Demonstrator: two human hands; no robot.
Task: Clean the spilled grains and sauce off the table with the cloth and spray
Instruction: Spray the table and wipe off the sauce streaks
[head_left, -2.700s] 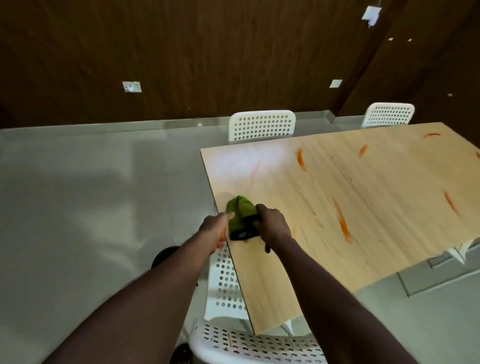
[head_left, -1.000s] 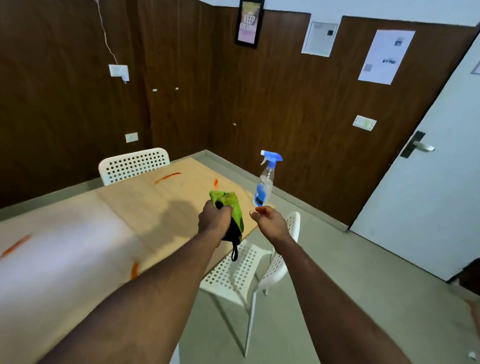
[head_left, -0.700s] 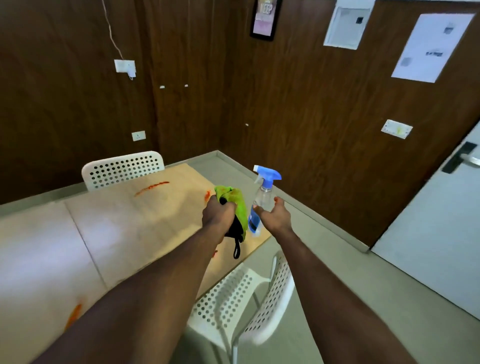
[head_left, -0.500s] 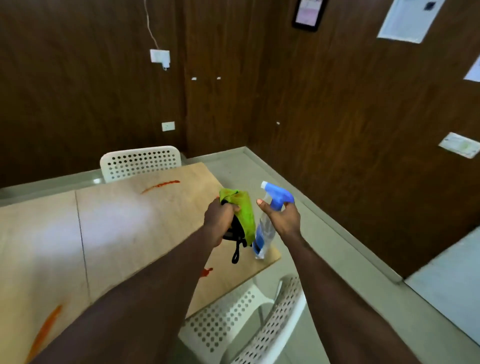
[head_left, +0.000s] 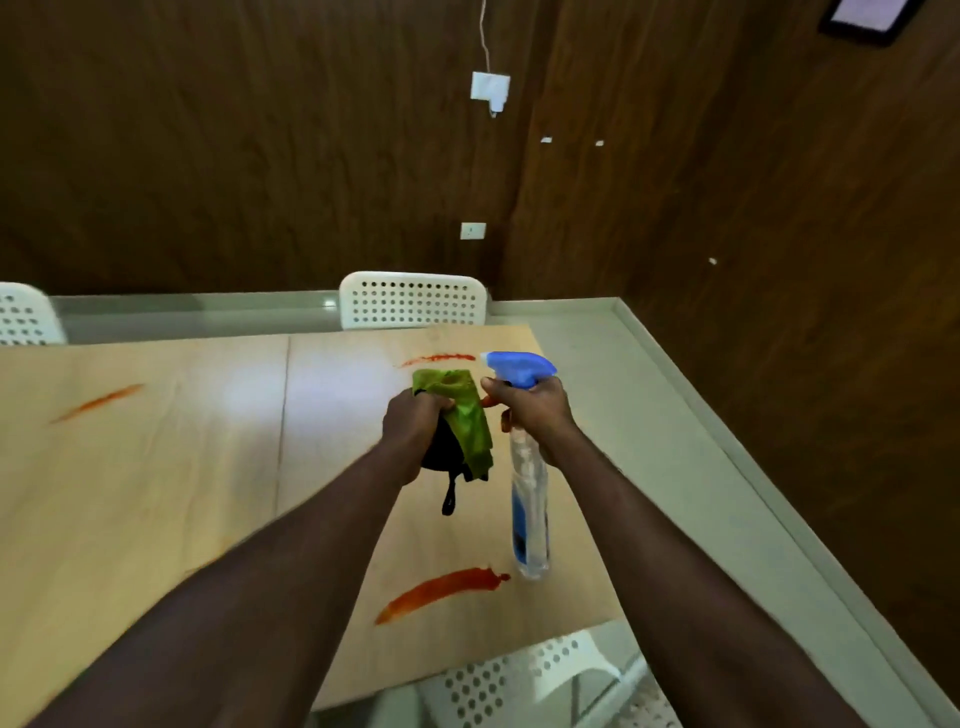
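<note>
Since a second ago the spray bottle has left the near right corner where it stood; it now hangs tilted above the tabletop near the right edge, blue head pointing left. White perforated chair at the far edge, another by the near right corner. Three red sauce streaks: longest near the near edge beside the bottle's base, one at the far edge, one toward the left. Right hand wrapped round the bottle's neck. Left hand clenches the bunched green cloth just beside it, black strap dangling below.
</note>
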